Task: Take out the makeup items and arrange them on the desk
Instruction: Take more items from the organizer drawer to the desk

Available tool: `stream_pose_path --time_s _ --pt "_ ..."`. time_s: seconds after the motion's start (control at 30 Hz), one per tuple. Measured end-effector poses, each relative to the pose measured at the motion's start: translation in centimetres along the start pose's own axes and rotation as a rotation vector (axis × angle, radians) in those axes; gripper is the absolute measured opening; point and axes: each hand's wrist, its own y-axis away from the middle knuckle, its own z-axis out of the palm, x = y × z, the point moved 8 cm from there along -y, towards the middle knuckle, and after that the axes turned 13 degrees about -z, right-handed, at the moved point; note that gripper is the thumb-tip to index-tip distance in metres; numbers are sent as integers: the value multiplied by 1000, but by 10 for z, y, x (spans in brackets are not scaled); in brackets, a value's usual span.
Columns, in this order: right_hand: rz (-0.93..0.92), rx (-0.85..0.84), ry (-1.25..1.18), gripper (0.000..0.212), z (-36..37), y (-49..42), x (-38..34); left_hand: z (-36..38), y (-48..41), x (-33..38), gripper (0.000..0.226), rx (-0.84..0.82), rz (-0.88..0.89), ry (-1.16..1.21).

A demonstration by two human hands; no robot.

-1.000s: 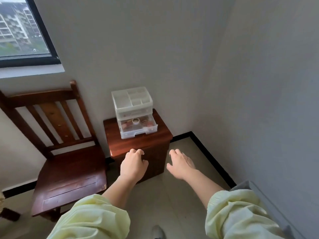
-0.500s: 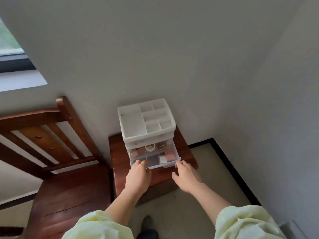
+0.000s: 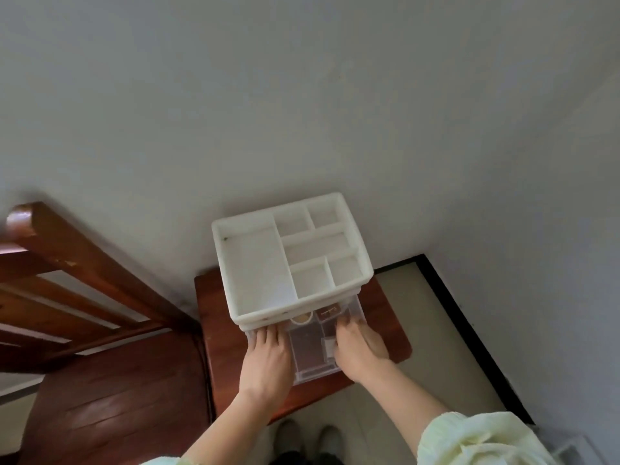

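Clear drawer (image 3: 312, 360) is sitting between the hands, left hand (image 3: 268, 354) resting flat-fingered, right hand (image 3: 357, 350) curling inside, grip untellable, makeup (image 3: 330, 312) lying just left of its fingertips.

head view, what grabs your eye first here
A white compartment organizer sits centre frame on a small dark wooden stand in the corner. Below its tray a clear drawer is pulled out, with the left hand and right hand both reaching into it.
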Motion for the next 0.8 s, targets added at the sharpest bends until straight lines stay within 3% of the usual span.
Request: stream_pose_path --time_s 0.07,0.27,0.43,0.6,0.67,0.8 --pt "14 -37 4 59 3 -8 -3 7 -1 4 72 -106 -29 -47" --pt "-21 -92 59 73 1 -18 -8 -10 -4 18 80 -61 19 -67" --pt "-78 -176 164 66 7 -21 -10 -5 -7 21 92 -6 83 -61" --pt "-67 -201 184 73 19 -28 -11 -2 -10 32 98 -17 107 -33" --pt "-35 -194 164 74 23 -30 -10 -12 -11 39 94 15 100 -28" --pt "28 -160 35 73 24 -27 -8 -9 -13 46 77 -135 73 -76"
